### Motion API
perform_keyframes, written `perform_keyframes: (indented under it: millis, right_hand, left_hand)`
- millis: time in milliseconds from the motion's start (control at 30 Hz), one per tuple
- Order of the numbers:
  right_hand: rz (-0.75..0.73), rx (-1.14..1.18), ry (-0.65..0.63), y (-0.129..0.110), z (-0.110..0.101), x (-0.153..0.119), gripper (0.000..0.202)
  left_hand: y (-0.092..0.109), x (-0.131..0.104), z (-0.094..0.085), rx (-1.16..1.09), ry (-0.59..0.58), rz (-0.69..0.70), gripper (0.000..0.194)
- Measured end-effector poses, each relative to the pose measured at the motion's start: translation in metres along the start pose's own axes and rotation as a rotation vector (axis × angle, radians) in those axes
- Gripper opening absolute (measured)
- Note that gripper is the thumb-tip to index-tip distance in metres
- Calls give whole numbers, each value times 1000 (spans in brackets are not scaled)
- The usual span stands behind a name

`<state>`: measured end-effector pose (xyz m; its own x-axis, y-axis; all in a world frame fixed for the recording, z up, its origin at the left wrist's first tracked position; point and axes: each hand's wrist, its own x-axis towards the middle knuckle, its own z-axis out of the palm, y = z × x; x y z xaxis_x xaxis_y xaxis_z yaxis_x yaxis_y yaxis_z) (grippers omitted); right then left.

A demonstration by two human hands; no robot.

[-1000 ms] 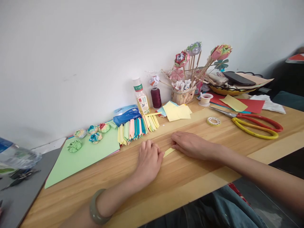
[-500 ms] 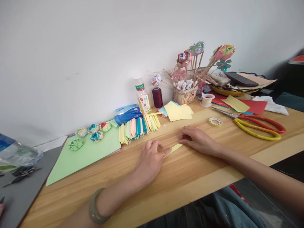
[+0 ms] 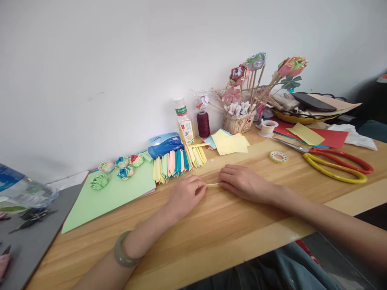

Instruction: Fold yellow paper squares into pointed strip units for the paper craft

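A narrow yellow paper strip (image 3: 213, 185) spans the gap between my two hands, just over the wooden table (image 3: 193, 237). My left hand (image 3: 188, 194) is closed on its left end, thumb and fingers pressed together. At the other end my right hand (image 3: 238, 182) pinches the strip, with its fingertips turned inward and partly hidden. Behind my hands stands a row of folded paper pieces (image 3: 177, 162) in yellow, green, pink and blue. Loose yellow paper sheets (image 3: 225, 144) lie beyond my right hand.
Scissors (image 3: 329, 159) and a tape roll (image 3: 278, 156) lie to the right. Green paper (image 3: 115, 205) bears several crumpled paper flowers (image 3: 125, 172) at left. A blue tissue pack (image 3: 165, 145), bottle (image 3: 185, 125), thread spool (image 3: 203, 125) and flower basket (image 3: 238, 123) line the wall.
The yellow strip now appears narrower and edge-on between my hands. My right hand has moved left, closer to my left hand. The view has shifted slightly.
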<state>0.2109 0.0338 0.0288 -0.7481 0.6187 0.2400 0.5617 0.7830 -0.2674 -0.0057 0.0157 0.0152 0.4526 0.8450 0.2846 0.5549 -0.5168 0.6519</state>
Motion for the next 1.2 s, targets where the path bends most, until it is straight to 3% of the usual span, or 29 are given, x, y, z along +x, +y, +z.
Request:
perform_keyframes:
  millis: [100, 167, 300, 533, 767, 867, 1000, 1100, 1200]
  right_hand:
    - [142, 271, -37, -8, -3, 14, 22]
    - [223, 437, -57, -12, -2, 21, 28]
    - [241, 623, -107, -18, 3, 30, 45]
    - [252, 1020, -178, -29, 17, 35, 53]
    - [352, 1155, -222, -31, 23, 23, 51]
    - [371, 1174, -205, -33, 21, 23, 50]
    - [367, 1176, -216, -36, 23, 25, 52]
    - [355, 1154, -206, -37, 27, 25, 55]
    - [355, 1109, -202, -37, 29, 26, 56]
  left_hand:
    - [0, 2, -2, -105, 75, -120, 10]
    - [-2, 5, -2, -209, 131, -206, 11]
    - [-2, 9, -3, -425, 249, -322, 24]
    - [11, 10, -4, -646, 272, -353, 31]
    - [2, 10, -30, -680, 491, -353, 33]
    - [11, 8, -27, -683, 387, -334, 34]
    - [21, 5, -13, -559, 97, -231, 31]
    - [18, 3, -9, -475, 53, -164, 40]
    - [12, 2, -16, -395, 50, -159, 29]
